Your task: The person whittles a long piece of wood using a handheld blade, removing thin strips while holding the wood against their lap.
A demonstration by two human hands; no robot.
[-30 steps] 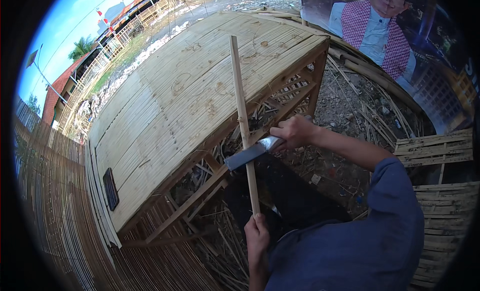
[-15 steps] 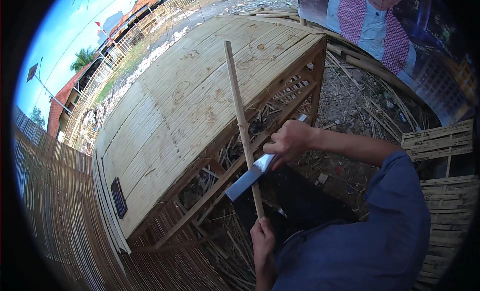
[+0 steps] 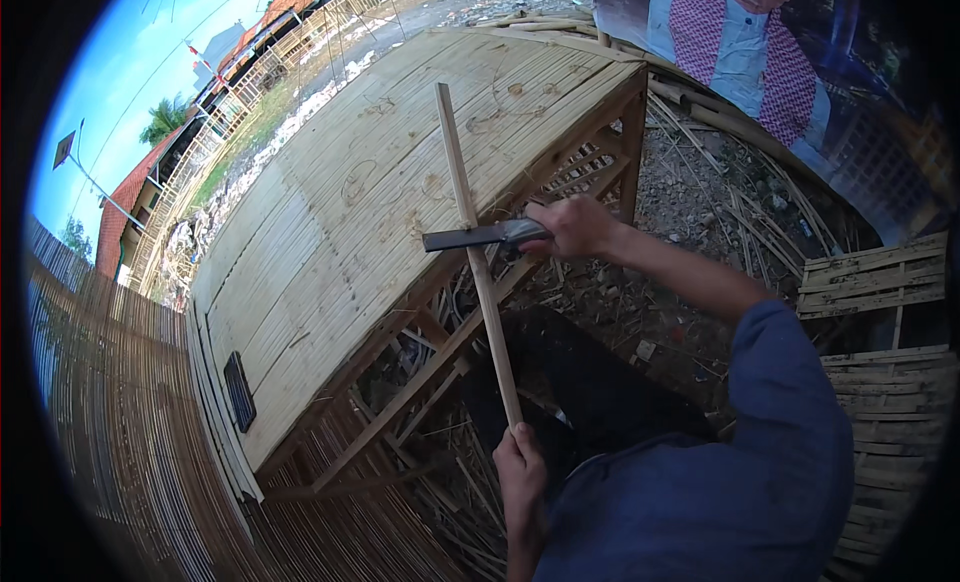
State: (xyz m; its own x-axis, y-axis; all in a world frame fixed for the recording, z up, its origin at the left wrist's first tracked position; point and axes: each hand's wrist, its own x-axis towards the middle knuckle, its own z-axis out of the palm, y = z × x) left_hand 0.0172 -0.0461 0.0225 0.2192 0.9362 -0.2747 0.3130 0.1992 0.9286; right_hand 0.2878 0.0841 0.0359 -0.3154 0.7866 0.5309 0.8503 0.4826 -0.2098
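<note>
There's one blade (image 3: 455,239), one held strip (image 3: 492,322) — one table (image 3: 280,282) (one banner (image 3: 790,92)).

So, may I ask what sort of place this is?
Probably an outdoor bamboo-working yard: there is open sky, shavings on a bamboo-slat table, and bamboo poles lying near it.

Slatted bamboo tbl (image 3: 265,277), pale top, wood frame (image 3: 415,380) under. Dark oblong item (image 3: 239,392) flat on it. Rel. to item: thin sliver (image 3: 299,339) nr, up & rt; curly shavings (image 3: 437,185) well apart, farther up/rt; wood strip (image 3: 455,162) over tbl edge, also rt, contact w/ top unclear.
</note>
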